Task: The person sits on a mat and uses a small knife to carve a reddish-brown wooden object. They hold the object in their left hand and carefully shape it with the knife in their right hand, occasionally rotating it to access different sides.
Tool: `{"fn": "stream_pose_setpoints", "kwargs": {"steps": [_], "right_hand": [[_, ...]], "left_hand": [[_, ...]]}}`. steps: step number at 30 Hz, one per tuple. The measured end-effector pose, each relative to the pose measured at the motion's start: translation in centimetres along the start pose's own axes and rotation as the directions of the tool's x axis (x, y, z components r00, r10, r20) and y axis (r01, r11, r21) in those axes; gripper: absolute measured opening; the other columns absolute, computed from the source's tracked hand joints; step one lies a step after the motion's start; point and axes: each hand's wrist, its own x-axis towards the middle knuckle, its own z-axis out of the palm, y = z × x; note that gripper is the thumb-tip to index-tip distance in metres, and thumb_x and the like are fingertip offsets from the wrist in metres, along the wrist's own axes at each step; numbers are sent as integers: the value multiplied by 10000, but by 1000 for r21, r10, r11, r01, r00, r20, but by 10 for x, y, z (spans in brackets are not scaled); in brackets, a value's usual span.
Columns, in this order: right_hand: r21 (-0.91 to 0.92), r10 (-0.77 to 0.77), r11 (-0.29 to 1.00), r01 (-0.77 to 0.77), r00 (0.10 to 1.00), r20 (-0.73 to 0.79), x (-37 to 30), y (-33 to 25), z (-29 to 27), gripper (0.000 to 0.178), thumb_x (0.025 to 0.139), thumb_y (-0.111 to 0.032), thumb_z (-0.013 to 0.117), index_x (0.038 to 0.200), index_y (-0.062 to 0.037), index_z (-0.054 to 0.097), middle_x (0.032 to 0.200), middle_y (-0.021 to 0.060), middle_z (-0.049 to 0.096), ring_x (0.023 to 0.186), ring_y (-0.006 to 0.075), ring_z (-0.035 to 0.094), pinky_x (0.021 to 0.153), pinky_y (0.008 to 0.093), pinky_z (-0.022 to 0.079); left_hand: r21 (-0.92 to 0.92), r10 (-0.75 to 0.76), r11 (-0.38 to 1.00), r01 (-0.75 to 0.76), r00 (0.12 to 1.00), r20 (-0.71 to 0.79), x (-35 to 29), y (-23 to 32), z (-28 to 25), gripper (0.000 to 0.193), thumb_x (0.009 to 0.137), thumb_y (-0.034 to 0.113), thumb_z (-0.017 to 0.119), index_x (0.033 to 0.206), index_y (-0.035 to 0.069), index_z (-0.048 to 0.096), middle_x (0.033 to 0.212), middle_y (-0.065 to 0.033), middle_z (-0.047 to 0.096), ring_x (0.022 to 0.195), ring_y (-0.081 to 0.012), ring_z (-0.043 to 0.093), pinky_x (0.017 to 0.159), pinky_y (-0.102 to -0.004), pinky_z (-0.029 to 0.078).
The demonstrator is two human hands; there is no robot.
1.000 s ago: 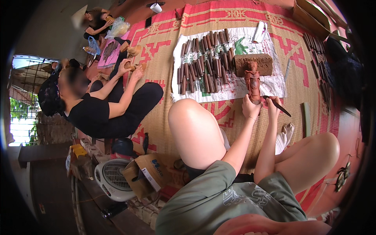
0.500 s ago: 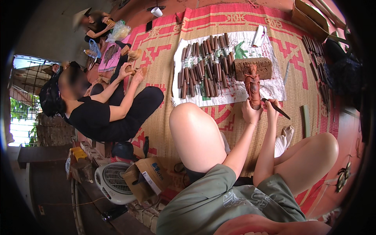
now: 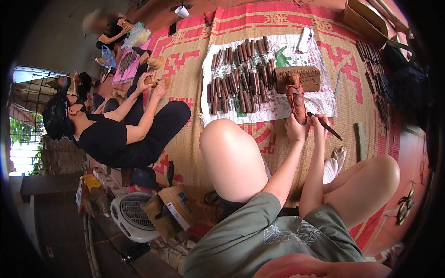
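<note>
A reddish-brown carved wooden figure (image 3: 295,97) is being gripped at its lower end by the left hand (image 3: 295,129), fingers closed around it, while its top is being leaned against a carved wooden block (image 3: 303,76) on the white printed sheet (image 3: 287,105). A dark-handled chisel (image 3: 324,125) is being held in the closed right hand (image 3: 319,122), just beside the figure's base. Rows of chisels (image 3: 241,78) are being kept on the sheet, over the woven mat (image 3: 190,139).
</note>
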Motion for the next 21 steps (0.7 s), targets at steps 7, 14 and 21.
{"fn": "stream_pose_setpoints", "kwargs": {"steps": [7, 14, 21], "right_hand": [[6, -33, 999, 33, 999, 8, -3, -3, 12, 131, 798, 3, 626, 876, 1, 520, 789, 94, 620, 626, 122, 587, 583, 237, 484], [104, -138, 983, 151, 983, -121, -15, 6, 36, 131, 814, 5, 628, 898, -2, 528, 785, 75, 617, 680, 119, 585, 649, 231, 474], [-52, -173, 984, 168, 979, -108, -21, 9, 43, 141, 802, -21, 656, 887, 0, 545, 768, 74, 625, 663, 110, 582, 630, 227, 473]], "left_hand": [[30, 9, 1000, -8, 1000, -22, 1, 0, 4, 746, 631, 403, 735, 1216, 39, 446, 1119, -142, 517, 1036, -371, 500, 797, -471, 486], [71, -25, 997, 26, 1000, -13, 0, 2, 2, 700, 679, 455, 695, 1207, 60, 456, 1112, -125, 517, 1041, -344, 507, 777, -450, 503], [80, 1, 997, 7, 996, -92, -4, 1, 7, 623, 751, 439, 630, 1194, 35, 461, 1097, -128, 524, 1037, -347, 508, 772, -456, 497]]}}
